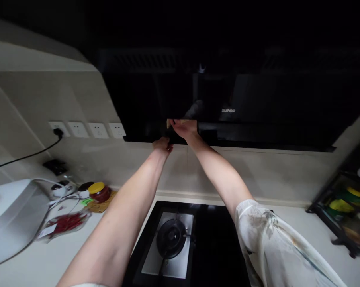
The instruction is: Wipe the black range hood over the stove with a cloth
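— Hands up at the range hood (227, 111), head view. Right hand (184, 128) has its fingers pinched shut on a small tan pad (170, 122), pressed against the hood's dark lower edge.

— And the left hand (162, 144)?

— Just below, fingers curled in; whether it grips anything, I cannot tell. Gas burner (171, 238) sits beneath both arms, yellow-lidded jar (98, 191) off left.

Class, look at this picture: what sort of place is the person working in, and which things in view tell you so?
Most likely a home kitchen. A gas burner sits in the counter, a black range hood hangs above it where both hands reach, and a yellow-lidded jar stands by the wall sockets.
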Action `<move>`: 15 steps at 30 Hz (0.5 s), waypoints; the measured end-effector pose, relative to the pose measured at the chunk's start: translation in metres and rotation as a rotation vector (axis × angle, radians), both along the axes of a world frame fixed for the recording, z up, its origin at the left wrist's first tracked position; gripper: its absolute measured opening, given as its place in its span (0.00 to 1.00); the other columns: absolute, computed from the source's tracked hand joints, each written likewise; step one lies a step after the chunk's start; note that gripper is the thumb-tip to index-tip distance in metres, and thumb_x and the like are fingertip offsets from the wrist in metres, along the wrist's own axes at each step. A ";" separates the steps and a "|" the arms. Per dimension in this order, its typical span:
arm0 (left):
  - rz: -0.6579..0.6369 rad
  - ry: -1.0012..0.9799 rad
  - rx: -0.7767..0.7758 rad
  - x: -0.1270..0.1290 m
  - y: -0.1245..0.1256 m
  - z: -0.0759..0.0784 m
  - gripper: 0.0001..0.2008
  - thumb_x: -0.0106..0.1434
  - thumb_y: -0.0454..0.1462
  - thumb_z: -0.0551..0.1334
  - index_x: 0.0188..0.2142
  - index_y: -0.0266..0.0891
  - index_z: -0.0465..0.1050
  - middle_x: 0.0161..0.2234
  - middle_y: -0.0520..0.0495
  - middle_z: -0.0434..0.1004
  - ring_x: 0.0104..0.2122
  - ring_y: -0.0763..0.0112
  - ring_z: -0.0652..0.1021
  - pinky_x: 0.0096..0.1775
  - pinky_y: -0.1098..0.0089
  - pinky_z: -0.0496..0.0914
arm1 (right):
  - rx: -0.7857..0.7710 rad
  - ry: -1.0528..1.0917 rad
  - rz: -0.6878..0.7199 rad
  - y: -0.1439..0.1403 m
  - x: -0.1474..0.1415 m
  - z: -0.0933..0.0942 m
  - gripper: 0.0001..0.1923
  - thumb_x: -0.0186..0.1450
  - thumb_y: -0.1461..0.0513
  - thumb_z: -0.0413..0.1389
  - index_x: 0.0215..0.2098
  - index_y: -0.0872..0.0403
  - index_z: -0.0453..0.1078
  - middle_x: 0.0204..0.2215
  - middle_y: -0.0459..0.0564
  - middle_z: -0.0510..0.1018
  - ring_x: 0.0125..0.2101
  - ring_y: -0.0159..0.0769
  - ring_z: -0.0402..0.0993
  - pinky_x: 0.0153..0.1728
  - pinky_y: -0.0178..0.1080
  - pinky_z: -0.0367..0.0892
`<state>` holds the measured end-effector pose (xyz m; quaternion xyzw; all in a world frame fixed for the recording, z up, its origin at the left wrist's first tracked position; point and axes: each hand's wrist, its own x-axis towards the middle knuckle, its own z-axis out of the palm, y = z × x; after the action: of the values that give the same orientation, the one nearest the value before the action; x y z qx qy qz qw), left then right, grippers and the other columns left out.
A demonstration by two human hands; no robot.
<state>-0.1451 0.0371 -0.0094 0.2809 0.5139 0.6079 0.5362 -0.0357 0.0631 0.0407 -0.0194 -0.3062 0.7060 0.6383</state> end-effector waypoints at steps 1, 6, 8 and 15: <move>0.012 0.013 -0.010 0.000 -0.002 0.001 0.07 0.68 0.28 0.63 0.36 0.42 0.70 0.28 0.50 0.71 0.21 0.72 0.74 0.27 0.70 0.70 | -0.011 0.023 -0.041 -0.007 0.014 0.000 0.22 0.75 0.54 0.35 0.34 0.51 0.67 0.29 0.47 0.76 0.40 0.33 0.78 0.45 0.39 0.75; 0.055 0.081 -0.043 0.003 -0.011 0.009 0.12 0.69 0.26 0.60 0.32 0.42 0.67 0.27 0.51 0.69 0.19 0.74 0.72 0.25 0.72 0.69 | -0.108 0.122 -0.263 -0.040 0.089 0.005 0.22 0.72 0.61 0.35 0.38 0.50 0.71 0.28 0.49 0.76 0.31 0.34 0.76 0.39 0.39 0.75; 0.064 0.108 -0.050 0.004 -0.014 0.011 0.12 0.69 0.25 0.60 0.32 0.41 0.67 0.27 0.52 0.69 0.19 0.74 0.72 0.25 0.72 0.69 | -0.106 0.150 -0.335 -0.054 0.121 0.006 0.22 0.72 0.61 0.36 0.40 0.51 0.72 0.29 0.50 0.77 0.32 0.36 0.77 0.39 0.39 0.75; 0.070 0.180 -0.073 0.005 -0.019 0.018 0.11 0.69 0.24 0.58 0.34 0.40 0.66 0.29 0.52 0.69 0.21 0.74 0.72 0.27 0.72 0.70 | -0.217 0.175 -0.443 -0.099 0.211 -0.008 0.18 0.73 0.59 0.40 0.44 0.52 0.71 0.32 0.49 0.78 0.35 0.34 0.79 0.41 0.38 0.78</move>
<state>-0.1400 0.0176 0.0085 0.2968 0.5912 0.5795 0.4760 0.1755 -0.0355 0.0323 -0.0933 -0.1604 0.5765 0.7957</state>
